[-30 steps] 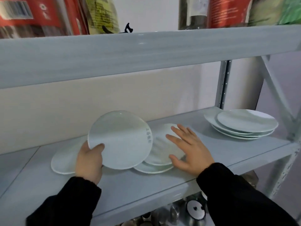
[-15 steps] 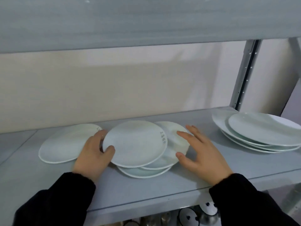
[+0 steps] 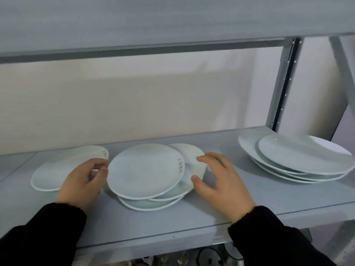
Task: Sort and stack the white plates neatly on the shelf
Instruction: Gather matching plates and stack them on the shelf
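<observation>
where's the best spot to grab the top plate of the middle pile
Take the top plate by its left rim, coming from the left: that edge overhangs the lower plates and sits clear of the shelf, so fingers could probably slip under. Its right edge lies flat on them.

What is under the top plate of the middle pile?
Under the top plate lie three more: a rear plate poking out right, and a middle plate and bottom plate showing front rims. Their middles are covered, so anything further beneath is hidden.
</observation>
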A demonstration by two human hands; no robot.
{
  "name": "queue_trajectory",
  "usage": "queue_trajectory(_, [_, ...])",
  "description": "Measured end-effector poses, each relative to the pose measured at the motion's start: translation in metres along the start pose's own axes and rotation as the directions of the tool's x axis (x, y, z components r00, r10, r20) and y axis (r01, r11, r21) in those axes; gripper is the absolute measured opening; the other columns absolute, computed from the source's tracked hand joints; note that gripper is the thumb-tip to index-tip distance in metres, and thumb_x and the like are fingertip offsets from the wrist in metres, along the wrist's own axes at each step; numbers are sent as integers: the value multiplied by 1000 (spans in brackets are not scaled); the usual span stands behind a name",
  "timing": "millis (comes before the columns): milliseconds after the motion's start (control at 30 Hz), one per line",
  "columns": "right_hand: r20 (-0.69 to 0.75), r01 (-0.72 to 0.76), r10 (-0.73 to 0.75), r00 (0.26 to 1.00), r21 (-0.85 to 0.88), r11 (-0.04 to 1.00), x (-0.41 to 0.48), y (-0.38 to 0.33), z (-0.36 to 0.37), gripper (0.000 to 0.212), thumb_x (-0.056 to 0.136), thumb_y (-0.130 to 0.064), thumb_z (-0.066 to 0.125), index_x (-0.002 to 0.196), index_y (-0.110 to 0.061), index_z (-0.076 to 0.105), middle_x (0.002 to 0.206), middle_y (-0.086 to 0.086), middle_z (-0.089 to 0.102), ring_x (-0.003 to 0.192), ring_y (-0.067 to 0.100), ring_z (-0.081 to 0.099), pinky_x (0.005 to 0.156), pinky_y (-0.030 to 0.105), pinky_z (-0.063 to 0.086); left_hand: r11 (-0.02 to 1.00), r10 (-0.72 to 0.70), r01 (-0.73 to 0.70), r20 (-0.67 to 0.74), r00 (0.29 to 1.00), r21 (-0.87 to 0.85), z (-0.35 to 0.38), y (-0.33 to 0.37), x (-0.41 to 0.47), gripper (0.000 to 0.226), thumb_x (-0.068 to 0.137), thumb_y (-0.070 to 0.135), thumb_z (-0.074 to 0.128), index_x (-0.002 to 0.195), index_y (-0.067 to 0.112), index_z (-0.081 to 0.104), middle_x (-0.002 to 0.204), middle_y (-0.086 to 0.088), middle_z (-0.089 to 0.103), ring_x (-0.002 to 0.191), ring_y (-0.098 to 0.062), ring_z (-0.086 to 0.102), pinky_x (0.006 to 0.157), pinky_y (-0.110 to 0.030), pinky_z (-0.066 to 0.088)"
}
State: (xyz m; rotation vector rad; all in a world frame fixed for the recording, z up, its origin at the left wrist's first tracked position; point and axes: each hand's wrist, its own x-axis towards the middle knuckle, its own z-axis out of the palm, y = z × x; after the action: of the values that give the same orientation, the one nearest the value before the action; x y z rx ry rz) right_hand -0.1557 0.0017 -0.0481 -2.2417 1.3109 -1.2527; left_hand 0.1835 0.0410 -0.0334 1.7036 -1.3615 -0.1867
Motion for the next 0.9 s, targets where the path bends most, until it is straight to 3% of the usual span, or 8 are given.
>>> queue_trajectory(100, [-12, -2, 2, 1000, 19, 1000, 2, 1, 0, 57, 76, -62, 52, 125, -34, 56, 130, -19, 44, 121, 0, 45, 95, 15, 34, 1000, 18, -18, -4, 1000, 24, 1, -6, 1, 10, 87, 26, 59, 93, 30, 67, 77, 18, 68, 54, -8, 62, 53, -31, 51])
queue_trajectory(267, [-17, -22, 22, 1000, 37, 999, 1, 1, 0, 57, 75, -62, 51, 124, -33, 55, 127, -18, 46, 116, -2, 47, 94, 14, 34, 999, 34, -33, -19, 999, 35, -1, -6, 1, 23, 77, 40, 50, 90, 33, 67, 79, 17, 69, 60, -8, 62, 59, -34, 52])
queue_trajectory(400, [0, -39, 39, 999, 21, 999, 2, 0, -2, 55, 75, -60, 54, 124, -34, 55, 126, -19, 46, 113, -4, 47, 91, 14, 35, 995, 92, -91, -37, 995, 39, -2, -1, 1, 15, 80, 35, 53, 88, 32, 66, 80, 21, 66, 67, -2, 61, 62, -28, 51])
queue_trajectory(500, [15, -75, 75, 997, 13, 997, -1, 3, -5, 46, 80, -49, 63, 123, -36, 55, 125, -19, 46, 106, -8, 46, 88, 18, 35, 990, 138, -138, -38, 990, 4, -5, 4, -7, 14, 86, 20, 58, 84, 32, 65, 75, 15, 66, 69, 0, 59, 59, -7, 42])
queue_trajectory(700, [3, -75, 75, 997, 36, 997, -4, -1, -3, 30, 84, -36, 69, 111, -44, 58, 122, -28, 47, 113, 0, 52, 99, 33, 44, 983, 183, -183, 6, 983, -20, -37, -17, -7, 20, 72, 45, 47, 76, 33, 63, 83, 16, 64, 74, -5, 59, 59, -10, 41])
queue_trajectory(767, [-11, -103, 103, 995, 37, 994, -7, -3, -7, 24, 83, -47, 66, 105, -50, 59, 120, -27, 50, 111, 4, 54, 96, 26, 46, 986, 163, -163, -1, 987, -17, -48, -25, -6, 10, 79, 33, 56, 77, 29, 65, 82, 15, 63, 72, -4, 58, 59, -12, 41])
queue_trajectory(833, [-89, -153, 159, 983, 70, 986, -12, -14, -11, 26, 78, -68, 60, 101, -56, 57, 117, -19, 56, 109, 10, 57, 84, 8, 44, 989, 148, -148, -10, 989, -6, -65, -41, -5, 11, 83, 20, 60, 77, 27, 65, 79, 12, 63, 71, -4, 57, 59, -13, 42])
queue_trajectory(900, [-171, -172, 180, 969, 61, 983, -20, -35, -7, 17, 84, -56, 63, 99, -58, 55, 113, -14, 57, 107, 18, 59, 73, 2, 42, 992, 124, -125, 6, 992, 17, -84, -58, -2, 12, 83, 20, 61, 76, 30, 64, 78, 12, 62, 73, -5, 58, 58, -15, 41])
